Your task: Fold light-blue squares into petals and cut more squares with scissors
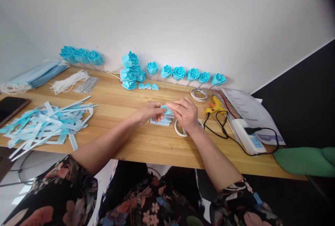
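Observation:
Over the middle of the wooden table, my left hand [151,111] pinches a small light-blue piece of mask fabric [166,110] from the left. My right hand [185,115] has its fingers closed on the same piece from the other side. Beneath my hands lie several pale-blue folded fabric pieces [161,122], partly covered. White-handled scissors [181,133] rest under my right hand and wrist, their blades hidden. Just beyond, a few small cut blue petals [148,86] lie in a row.
Blue fabric roses [179,73] on sticks line the wall. Leftward are fabric strips [56,123], white ear loops [70,81], grey wires [87,84], masks [36,75] and a phone [12,107]. Rightward are tape [199,95], a yellow glue gun [216,105], a corded power strip [248,138] and paper [248,107].

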Demonstrator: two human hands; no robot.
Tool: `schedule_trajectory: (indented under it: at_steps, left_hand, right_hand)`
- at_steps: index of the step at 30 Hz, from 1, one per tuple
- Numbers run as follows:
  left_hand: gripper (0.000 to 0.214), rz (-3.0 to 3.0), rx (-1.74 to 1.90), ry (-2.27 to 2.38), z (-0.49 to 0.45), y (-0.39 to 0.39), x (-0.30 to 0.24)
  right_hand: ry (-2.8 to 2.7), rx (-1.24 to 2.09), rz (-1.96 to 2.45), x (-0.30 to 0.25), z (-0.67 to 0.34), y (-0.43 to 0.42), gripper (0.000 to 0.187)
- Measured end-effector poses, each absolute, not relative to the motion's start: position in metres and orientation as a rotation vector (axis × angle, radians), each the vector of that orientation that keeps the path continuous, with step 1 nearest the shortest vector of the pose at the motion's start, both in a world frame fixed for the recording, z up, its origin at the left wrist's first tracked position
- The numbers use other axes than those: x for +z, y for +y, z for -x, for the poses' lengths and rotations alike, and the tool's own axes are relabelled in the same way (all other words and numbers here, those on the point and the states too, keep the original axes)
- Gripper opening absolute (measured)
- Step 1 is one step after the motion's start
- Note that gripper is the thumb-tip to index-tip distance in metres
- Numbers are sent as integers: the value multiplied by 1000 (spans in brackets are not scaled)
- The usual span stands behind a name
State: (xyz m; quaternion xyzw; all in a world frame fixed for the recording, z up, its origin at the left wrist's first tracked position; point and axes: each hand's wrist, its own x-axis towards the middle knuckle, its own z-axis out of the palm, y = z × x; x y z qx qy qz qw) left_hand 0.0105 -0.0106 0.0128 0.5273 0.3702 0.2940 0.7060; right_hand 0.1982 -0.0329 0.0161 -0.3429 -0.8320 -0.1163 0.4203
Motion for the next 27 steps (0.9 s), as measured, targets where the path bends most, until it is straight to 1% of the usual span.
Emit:
schedule_trajectory:
  at_steps: [7, 12, 21, 25, 27]
  left_hand:
    - [23, -1122, 674, 797, -9, -7, 12]
    - [21, -1096, 690, 798, -8, -6, 12]
    - [28, -1058, 701, 741, -6, -6, 16]
    - [22, -998, 698, 718, -5, -4, 16]
    - [19, -962, 711, 719, -3, -2, 15]
  right_hand:
    - [-2131, -220, 916, 14, -199, -32, 19]
    - [-2133, -255, 885, 15, -199, -31, 17]
    - [-2149, -243, 904, 15, -199, -30, 17]
    - [-2182, -231, 945, 16, -200, -30, 19]
    - [-2219, -249, 958, 16, -199, -30, 25]
